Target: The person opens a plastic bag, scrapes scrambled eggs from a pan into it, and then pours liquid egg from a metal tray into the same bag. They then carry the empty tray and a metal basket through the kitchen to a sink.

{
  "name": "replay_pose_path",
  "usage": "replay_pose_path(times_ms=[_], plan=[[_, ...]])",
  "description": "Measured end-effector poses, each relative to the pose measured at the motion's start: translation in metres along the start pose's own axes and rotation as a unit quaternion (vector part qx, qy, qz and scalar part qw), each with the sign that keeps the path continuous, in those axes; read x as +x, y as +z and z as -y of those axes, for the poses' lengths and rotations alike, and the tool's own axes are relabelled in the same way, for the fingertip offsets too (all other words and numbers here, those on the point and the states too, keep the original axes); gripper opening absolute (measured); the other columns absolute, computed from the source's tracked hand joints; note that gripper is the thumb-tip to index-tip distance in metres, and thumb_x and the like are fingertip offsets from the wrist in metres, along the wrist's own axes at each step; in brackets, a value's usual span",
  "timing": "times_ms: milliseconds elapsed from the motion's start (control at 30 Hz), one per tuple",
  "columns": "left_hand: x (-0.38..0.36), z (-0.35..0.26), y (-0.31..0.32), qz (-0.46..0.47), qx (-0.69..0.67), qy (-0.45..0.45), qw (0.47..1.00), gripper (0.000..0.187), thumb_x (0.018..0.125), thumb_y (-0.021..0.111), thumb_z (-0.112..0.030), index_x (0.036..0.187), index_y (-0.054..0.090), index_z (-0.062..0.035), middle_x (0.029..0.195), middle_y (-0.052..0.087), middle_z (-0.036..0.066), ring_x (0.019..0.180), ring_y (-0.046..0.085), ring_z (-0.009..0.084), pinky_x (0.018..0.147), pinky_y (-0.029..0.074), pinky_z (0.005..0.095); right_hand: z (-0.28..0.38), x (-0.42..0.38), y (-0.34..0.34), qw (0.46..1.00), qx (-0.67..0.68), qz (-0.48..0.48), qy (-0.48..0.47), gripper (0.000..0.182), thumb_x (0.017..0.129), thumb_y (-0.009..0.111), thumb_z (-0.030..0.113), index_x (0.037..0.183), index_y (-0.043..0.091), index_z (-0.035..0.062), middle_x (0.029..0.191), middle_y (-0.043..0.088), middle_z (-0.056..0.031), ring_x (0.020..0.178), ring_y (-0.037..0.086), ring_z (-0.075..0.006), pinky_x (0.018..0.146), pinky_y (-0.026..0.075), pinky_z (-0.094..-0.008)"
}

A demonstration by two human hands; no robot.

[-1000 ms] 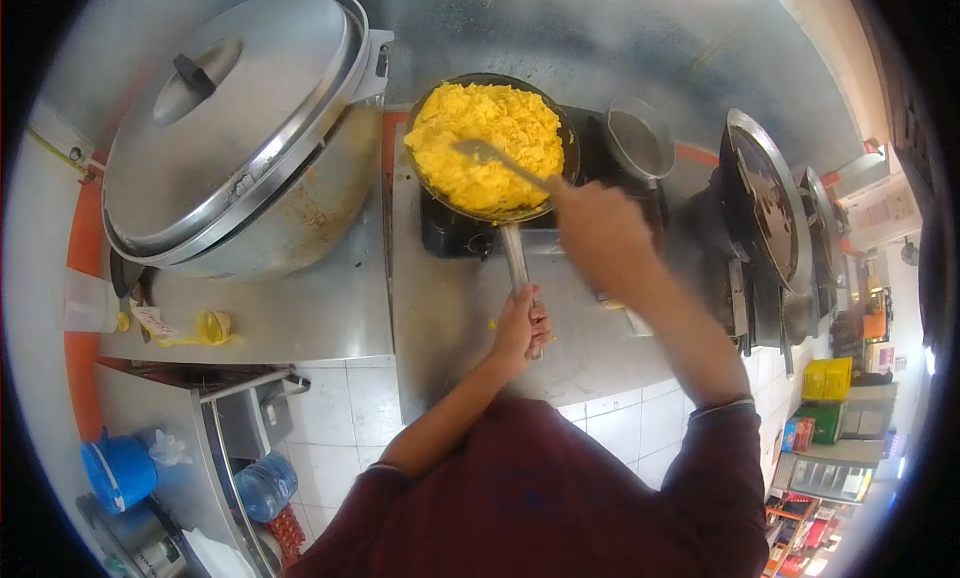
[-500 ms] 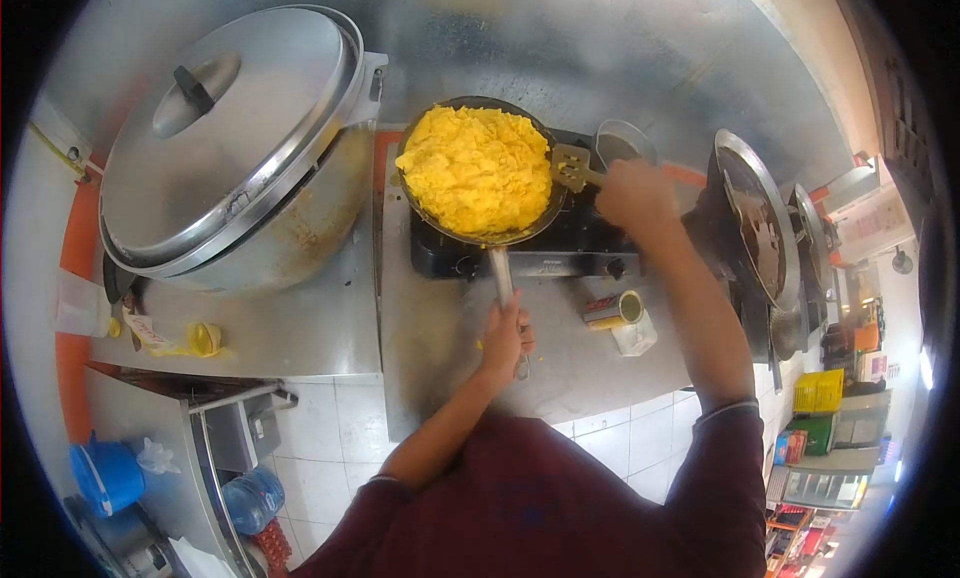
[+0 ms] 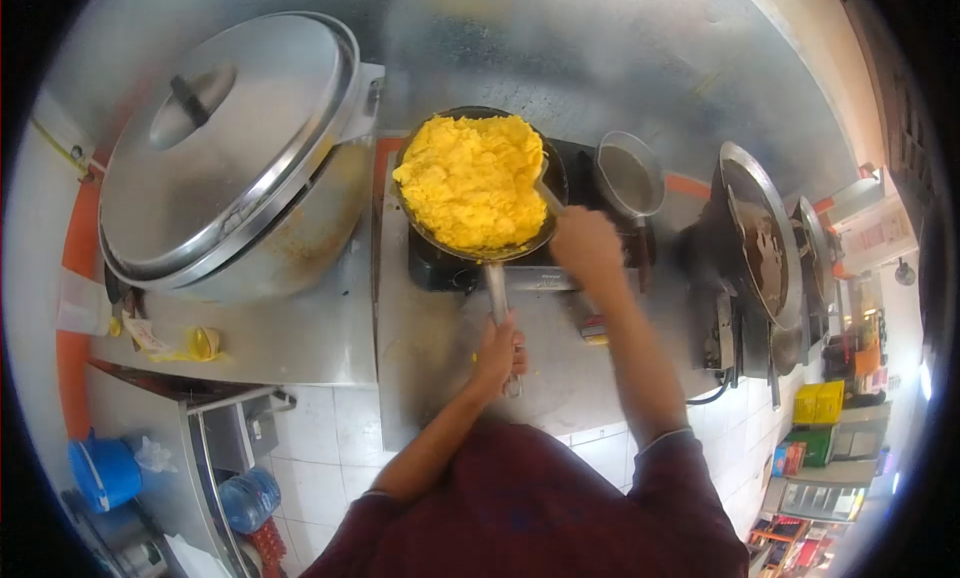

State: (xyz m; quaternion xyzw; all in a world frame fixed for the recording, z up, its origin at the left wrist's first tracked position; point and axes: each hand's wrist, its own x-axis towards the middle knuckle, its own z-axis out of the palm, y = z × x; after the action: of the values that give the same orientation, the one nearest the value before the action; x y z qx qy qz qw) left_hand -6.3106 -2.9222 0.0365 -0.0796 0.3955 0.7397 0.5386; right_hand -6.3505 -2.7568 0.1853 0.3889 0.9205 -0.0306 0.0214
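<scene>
A mound of yellow scrambled eggs (image 3: 470,183) fills most of a dark frying pan (image 3: 558,168) over a black portable stove (image 3: 432,270). My left hand (image 3: 499,358) is wrapped round the pan's metal handle, near its end. In my right hand (image 3: 586,243), closed, is the spatula (image 3: 547,196). Its blade is at the right edge of the eggs, inside the pan, and partly hidden by them. A small can (image 3: 594,330) lies on the counter, mostly covered by my right forearm.
A huge lidded metal pot (image 3: 235,158) stands on the left. Right of the stove are a small strainer or saucepan (image 3: 630,173) and a large wok (image 3: 765,238). A torn yellow-and-white packet (image 3: 185,346) lies on the left counter. A blue bucket (image 3: 105,473) is at lower left.
My right hand has moved left and down, bringing the spatula from beside the pan's rim into the eggs' right side. The eggs there are pushed leftward. My left hand keeps its hold.
</scene>
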Motion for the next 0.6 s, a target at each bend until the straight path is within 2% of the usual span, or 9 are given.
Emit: replay_pose_path(times_ms=[67,133,167,200,300,400,500,600], plan=[[-0.001,-0.002,0.003,-0.025,0.002,-0.021,0.999,0.021,0.098,0.044,-0.036,0.106,0.036,-0.0186,0.074,0.038,-0.002,0.046,0.033,0.0057,0.037,0.028,0.0212,0.028,-0.025,-0.002,0.999,-0.039,-0.02,-0.013,0.025,0.087,0.053,0.013,0.103,0.06,-0.0052,0.081,0.067,-0.0194,0.081,0.069,-0.031,0.067,0.056,-0.0373],[0.0,-0.001,0.005,-0.043,0.002,-0.022,0.999,0.024,0.099,0.044,-0.034,0.116,0.035,-0.0195,0.075,0.041,-0.001,0.045,0.032,0.0056,0.036,0.027,0.021,0.044,-0.039,0.014,0.994,-0.088,-0.053,-0.032,0.023,0.088,0.051,0.009,0.105,0.056,-0.0067,0.076,0.065,-0.0116,0.073,0.069,-0.0215,0.059,0.055,-0.0297],[0.0,0.0,0.006,-0.05,0.003,-0.021,0.999,0.027,0.099,0.044,-0.033,0.121,0.035,-0.02,0.075,0.042,0.0,0.044,0.032,0.0056,0.036,0.027,0.021,0.048,-0.045,0.02,0.991,-0.097,-0.079,-0.042,0.024,0.088,0.051,0.008,0.106,0.056,-0.0071,0.076,0.065,-0.0136,0.071,0.069,-0.0219,0.056,0.055,-0.0294],[0.002,0.005,0.003,-0.029,0.001,0.007,1.0,0.031,0.099,0.044,-0.032,0.125,0.035,-0.0186,0.079,0.045,0.0,0.048,0.037,0.0067,0.04,0.032,0.0218,0.051,-0.051,0.025,0.987,-0.106,-0.107,-0.051,0.025,0.088,0.05,0.008,0.107,0.055,-0.0075,0.077,0.064,-0.0156,0.069,0.068,-0.0223,0.053,0.055,-0.0291],[0.007,0.011,0.003,-0.02,0.03,0.039,0.999,0.028,0.096,0.045,-0.027,0.12,0.038,-0.0167,0.082,0.047,0.001,0.052,0.039,0.0073,0.042,0.034,0.0223,0.059,-0.058,0.039,0.98,-0.153,-0.117,-0.045,0.038,0.085,0.052,0.006,0.119,0.052,-0.0098,0.073,0.062,-0.011,0.063,0.065,-0.0188,0.048,0.053,-0.0275],[0.011,0.014,0.011,-0.034,0.089,0.072,0.993,0.025,0.093,0.046,-0.022,0.116,0.041,-0.0147,0.084,0.048,0.001,0.056,0.042,0.008,0.045,0.036,0.0228,0.062,-0.062,0.04,0.964,-0.235,-0.116,-0.044,0.045,0.082,0.054,0.006,0.124,0.053,-0.008,0.071,0.058,-0.0076,0.057,0.056,-0.0136,0.04,0.045,-0.0236],[0.008,0.013,0.025,-0.049,0.166,0.12,0.978,0.023,0.09,0.048,-0.016,0.112,0.045,-0.0128,0.086,0.05,0.001,0.06,0.044,0.0086,0.047,0.038,0.0233,0.06,-0.061,0.05,0.942,-0.307,-0.129,-0.048,0.046,0.079,0.056,0.007,0.124,0.057,-0.0022,0.068,0.054,-0.0052,0.055,0.046,-0.0106,0.038,0.034,-0.0208],[0.0,0.001,0.043,-0.058,0.249,0.186,0.949,0.021,0.087,0.049,-0.011,0.108,0.048,-0.0109,0.089,0.052,0.001,0.063,0.047,0.0093,0.05,0.04,0.0238,0.057,-0.068,0.043,0.934,-0.328,-0.131,-0.064,0.044,0.08,0.055,0.007,0.123,0.059,0.0016,0.067,0.051,-0.0041,0.055,0.041,-0.011,0.039,0.027,-0.0212]])
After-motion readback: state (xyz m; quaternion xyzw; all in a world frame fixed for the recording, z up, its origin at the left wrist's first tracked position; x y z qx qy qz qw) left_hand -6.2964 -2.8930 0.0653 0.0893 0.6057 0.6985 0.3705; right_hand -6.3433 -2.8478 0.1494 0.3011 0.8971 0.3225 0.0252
